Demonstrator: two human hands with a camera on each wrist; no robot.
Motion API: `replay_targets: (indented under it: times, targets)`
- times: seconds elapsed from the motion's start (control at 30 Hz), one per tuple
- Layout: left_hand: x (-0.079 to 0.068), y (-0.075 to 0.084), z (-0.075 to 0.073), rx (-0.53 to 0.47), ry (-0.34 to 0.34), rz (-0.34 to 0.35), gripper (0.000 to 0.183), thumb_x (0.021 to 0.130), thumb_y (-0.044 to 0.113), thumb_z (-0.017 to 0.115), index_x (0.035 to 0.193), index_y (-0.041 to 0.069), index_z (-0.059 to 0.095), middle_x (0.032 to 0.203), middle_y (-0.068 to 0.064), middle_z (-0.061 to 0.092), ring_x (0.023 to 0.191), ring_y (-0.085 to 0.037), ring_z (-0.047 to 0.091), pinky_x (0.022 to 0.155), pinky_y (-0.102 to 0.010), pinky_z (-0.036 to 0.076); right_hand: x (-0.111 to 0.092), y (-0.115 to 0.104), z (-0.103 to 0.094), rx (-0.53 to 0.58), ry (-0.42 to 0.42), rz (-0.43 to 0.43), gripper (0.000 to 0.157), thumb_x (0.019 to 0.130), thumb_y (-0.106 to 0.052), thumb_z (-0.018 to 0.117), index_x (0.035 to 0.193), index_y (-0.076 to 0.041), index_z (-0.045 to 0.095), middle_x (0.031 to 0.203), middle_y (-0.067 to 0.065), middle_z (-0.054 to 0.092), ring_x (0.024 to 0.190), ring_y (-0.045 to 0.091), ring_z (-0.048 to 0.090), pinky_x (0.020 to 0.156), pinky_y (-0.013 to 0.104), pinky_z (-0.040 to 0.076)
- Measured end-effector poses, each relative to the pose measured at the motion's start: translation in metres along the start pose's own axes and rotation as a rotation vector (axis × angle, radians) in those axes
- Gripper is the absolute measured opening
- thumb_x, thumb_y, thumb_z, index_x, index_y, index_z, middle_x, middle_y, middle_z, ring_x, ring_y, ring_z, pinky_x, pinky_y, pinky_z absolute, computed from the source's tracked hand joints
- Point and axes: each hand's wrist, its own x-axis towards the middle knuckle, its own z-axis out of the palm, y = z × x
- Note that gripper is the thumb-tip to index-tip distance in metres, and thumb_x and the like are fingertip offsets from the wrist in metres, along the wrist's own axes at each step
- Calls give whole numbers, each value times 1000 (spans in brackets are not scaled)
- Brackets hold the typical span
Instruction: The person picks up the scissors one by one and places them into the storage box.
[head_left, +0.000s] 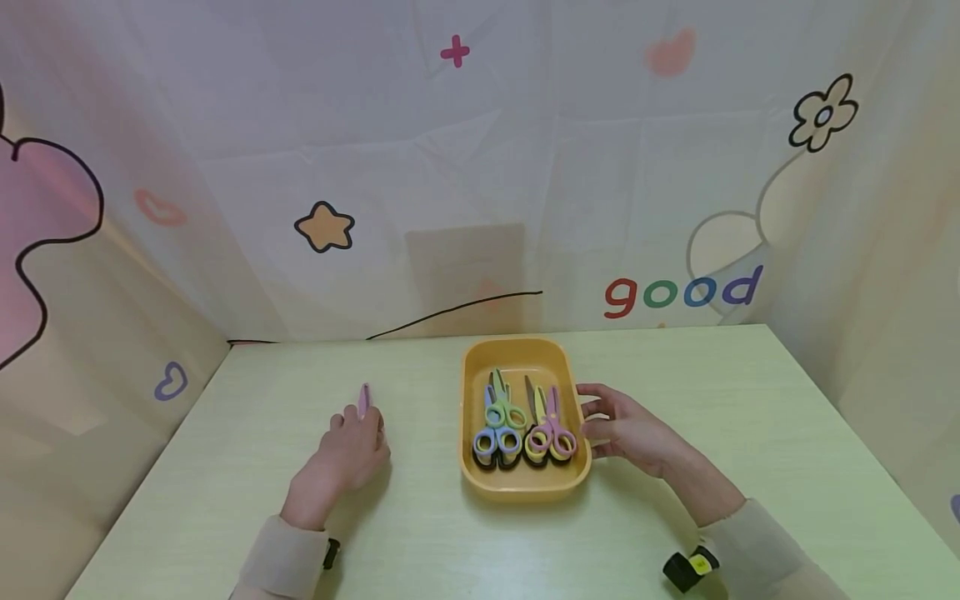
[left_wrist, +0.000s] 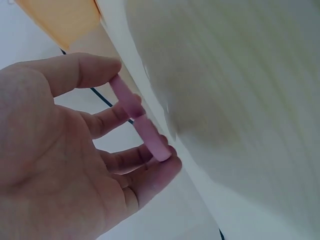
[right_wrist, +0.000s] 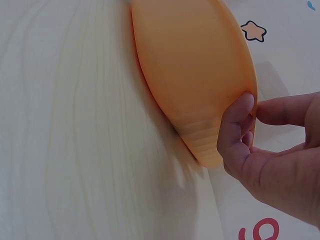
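In the head view my left hand (head_left: 341,454) pinches pink scissors (head_left: 364,398) low over the table's left side, tip pointing away. Seen edge-on in the left wrist view, their pink handle (left_wrist: 152,139) lies between the thumb and the fingers; the rest is hidden. My right hand (head_left: 637,433) touches the outer right side of a yellow tray (head_left: 525,492) with relaxed, bent fingers. From the right wrist, my fingertips (right_wrist: 241,106) appear against the tray's outer wall (right_wrist: 195,60). Several scissors lie in the tray, including green scissors (head_left: 506,414), blue scissors (head_left: 497,440) and pink scissors (head_left: 553,432).
The light wooden table (head_left: 187,467) is bordered at its back by a printed curtain (head_left: 480,167). More curtain hangs on both sides. A black wrist device (head_left: 681,571) sits below the right sleeve.
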Motion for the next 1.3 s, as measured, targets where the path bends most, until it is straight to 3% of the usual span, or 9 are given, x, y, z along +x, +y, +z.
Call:
replay_targets:
  times: [0.27, 0.57, 0.93, 1.3]
  targets:
    - [-1, 9, -1, -22, 36, 19, 26, 97, 15, 50, 118, 0, 50, 106, -24, 44, 94, -39, 44, 78, -52, 46, 1, 1, 0, -8, 2, 3, 72, 96, 0, 59, 158, 1, 22, 135, 27, 43, 105, 32, 58, 85, 41, 58]
    - [2, 15, 7, -65, 164, 73, 31, 92, 18, 48, 118, 2, 50, 105, -21, 44, 92, -38, 42, 75, -47, 41, 1, 2, -1, -1, -3, -1, 73, 96, 0, 58, 158, 1, 21, 136, 28, 43, 105, 32, 58, 85, 41, 59]
    - [1, 35, 1, -95, 235, 92, 29, 91, 13, 49, 119, 3, 49, 107, -20, 45, 95, -37, 41, 77, -46, 39, 3, 3, -2, -1, 0, 1, 71, 96, 0, 58, 158, 0, 23, 135, 27, 44, 106, 32, 58, 85, 41, 59]
    - [4, 66, 1, -117, 311, 168, 31, 90, 13, 49, 119, 3, 49, 107, -19, 45, 96, -37, 42, 77, -46, 39, 2, 4, -1, 0, 2, -2, 70, 97, 0, 58, 158, 1, 24, 136, 28, 43, 108, 34, 58, 86, 41, 58]
